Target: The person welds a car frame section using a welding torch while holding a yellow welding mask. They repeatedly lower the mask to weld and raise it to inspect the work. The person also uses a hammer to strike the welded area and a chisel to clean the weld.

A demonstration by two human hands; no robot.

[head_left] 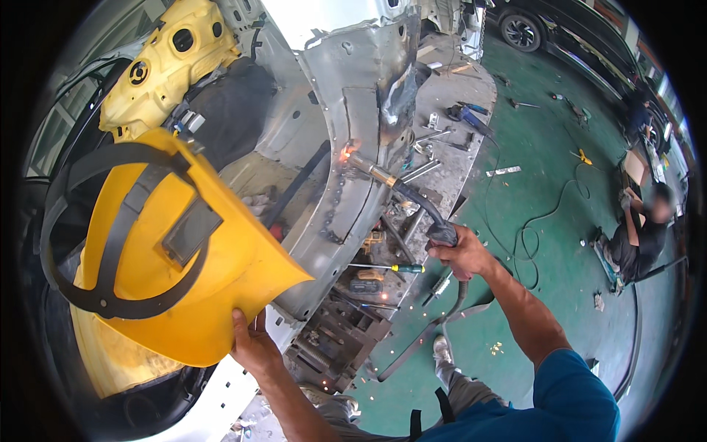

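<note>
Sparks flare orange where the tip of a welding torch meets a bare metal panel of a stripped vehicle body, seen in the head view from above. The person's right hand has its grip closed around the torch's dark handle, the arm bare below a blue sleeve. The left hand pinches the lower edge of a yellow welding mask, its grip closed on the rim, with the dark viewing window and black head strap facing up. Beyond the mask sits a moulded yellow part. Tools lie along a grey table beside the body, among them a blue-and-black power tool and, nearer the person, a screwdriver with a green-and-yellow handle. Across the green floor, at right, a dark-clad co-worker sits low, well apart; a dark car stands behind.
</note>
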